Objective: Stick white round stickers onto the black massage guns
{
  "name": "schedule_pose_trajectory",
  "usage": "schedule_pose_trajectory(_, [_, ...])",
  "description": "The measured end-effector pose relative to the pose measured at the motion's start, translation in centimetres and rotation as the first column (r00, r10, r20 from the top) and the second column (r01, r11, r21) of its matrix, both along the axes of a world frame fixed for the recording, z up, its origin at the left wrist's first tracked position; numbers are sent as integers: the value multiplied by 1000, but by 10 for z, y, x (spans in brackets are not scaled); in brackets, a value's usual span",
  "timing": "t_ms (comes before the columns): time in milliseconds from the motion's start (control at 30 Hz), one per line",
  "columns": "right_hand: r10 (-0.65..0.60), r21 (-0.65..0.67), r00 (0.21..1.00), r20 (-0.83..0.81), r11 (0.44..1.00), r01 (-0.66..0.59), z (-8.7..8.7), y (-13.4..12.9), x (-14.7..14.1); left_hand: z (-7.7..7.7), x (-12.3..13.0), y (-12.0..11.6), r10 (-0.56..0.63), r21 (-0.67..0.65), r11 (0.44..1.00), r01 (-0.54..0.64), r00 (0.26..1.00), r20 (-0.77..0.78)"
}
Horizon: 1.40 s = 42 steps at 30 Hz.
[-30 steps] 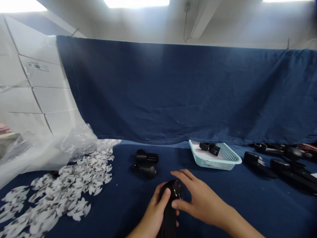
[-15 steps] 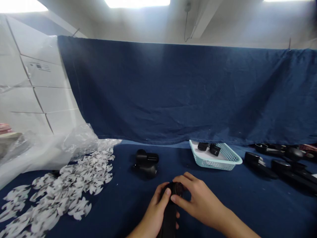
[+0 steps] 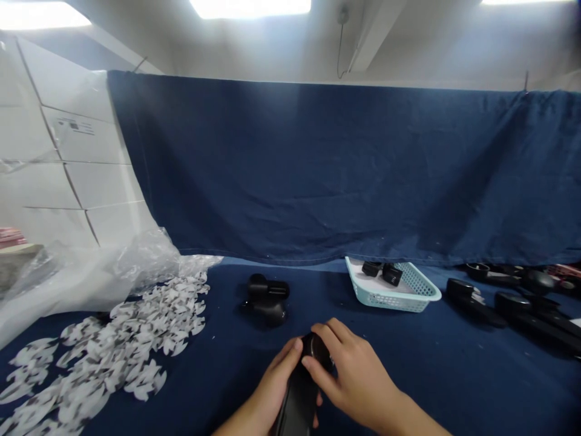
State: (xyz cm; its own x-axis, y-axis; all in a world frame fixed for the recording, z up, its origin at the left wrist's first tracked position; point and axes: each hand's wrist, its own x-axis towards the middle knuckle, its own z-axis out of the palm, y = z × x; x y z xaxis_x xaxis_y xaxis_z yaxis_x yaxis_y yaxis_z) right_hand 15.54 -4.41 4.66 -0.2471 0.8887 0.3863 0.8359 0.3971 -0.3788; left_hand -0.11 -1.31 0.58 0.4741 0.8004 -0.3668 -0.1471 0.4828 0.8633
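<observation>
A black massage gun [image 3: 299, 399] is held low in front of me, its handle pointing down and tilted toward the lower left. My left hand [image 3: 267, 387] wraps the upper handle. My right hand [image 3: 349, 375] grips the round head [image 3: 316, 352] from the right, with its fingers hiding much of it. Two more black massage guns [image 3: 267, 300] lie together on the dark blue table cloth [image 3: 399, 369], beyond my hands.
A pale blue plastic basket [image 3: 420, 295] holds black parts [image 3: 391, 274]. Several black massage guns [image 3: 494, 306] lie at the right. Many white patterned cut-outs [image 3: 131, 339] spread left, by clear plastic film [image 3: 140, 260]. A blue cloth [image 3: 318, 169] hangs behind.
The massage gun has tilted, its handle swinging toward the lower left. My right hand has closed further over the round head, and both hands have moved slightly left.
</observation>
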Motion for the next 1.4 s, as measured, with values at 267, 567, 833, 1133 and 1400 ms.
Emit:
schedule_pose_trajectory(267, [-100,32,972,212,995,96,-15,5,-1,-14,6,1,7,115,993,-3,999,-38])
schedule_pose_trajectory(567, [-112,60,978,175,993,103,-21,8,-4,-27,11,-7,133,308,945,-113,990,-43])
schedule_pose_trajectory(833, [-74,164,992,104,985,56,-25,1,-4,-22,-2,-9,205,653,752,-91,974,-100])
schedule_pose_trajectory(1133, [32,413,963,-266,907,84,-67,8,1,-37,1,-5,20,308,950,-50,995,99])
schedule_pose_trajectory(1400, [80,383,865,-495,914,134,-81,12,10,-36,0,-3,-292,333,919,210,931,219])
